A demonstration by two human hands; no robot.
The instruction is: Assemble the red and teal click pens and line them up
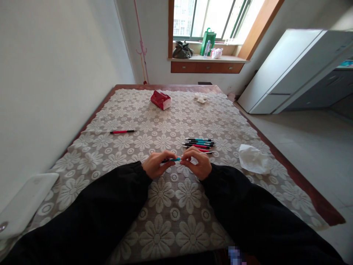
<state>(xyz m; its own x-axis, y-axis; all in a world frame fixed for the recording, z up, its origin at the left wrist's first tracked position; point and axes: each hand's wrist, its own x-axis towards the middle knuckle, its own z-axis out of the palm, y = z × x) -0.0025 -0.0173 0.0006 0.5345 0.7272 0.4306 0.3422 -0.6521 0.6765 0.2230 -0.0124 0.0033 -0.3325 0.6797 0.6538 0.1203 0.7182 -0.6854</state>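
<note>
A teal pen [174, 159] lies level between my two hands, just above the flower-patterned tablecloth [165, 198]. My left hand [157, 164] grips its dark left end. My right hand [197, 163] pinches the teal right end with fingertips. Both arms wear black sleeves. Just beyond my right hand a small pile of several teal and red pens [199, 144] lies on the cloth. A single red pen [122, 131] lies apart at the left.
A red tissue pack [160, 99] sits at the far middle of the table, a crumpled tissue [200, 98] farther right. A white crumpled tissue [253, 159] lies right of my hands. A white object [24, 202] rests at the near left edge. A wall runs along the left.
</note>
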